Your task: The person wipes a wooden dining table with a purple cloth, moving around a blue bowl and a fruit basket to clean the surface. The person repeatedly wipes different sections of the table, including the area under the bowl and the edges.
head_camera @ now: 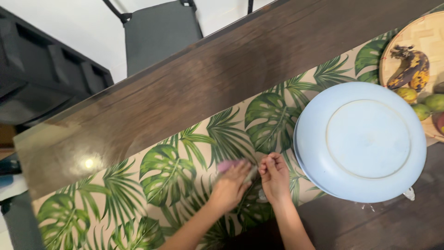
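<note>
Currently: left hand point(230, 187) grasps pink object point(228, 165), right hand point(274, 178) pinched on sth small, unclear; both left of upturned blue plate point(360, 141); progress indeterminable.

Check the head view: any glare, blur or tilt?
Head view: bright lamp glare on the glossy dark table at lower left; whole frame tilted, table running diagonally; left hand and right hand slightly soft, the pink thing under the left hand blurred; pale blue plate evenly lit.
</note>
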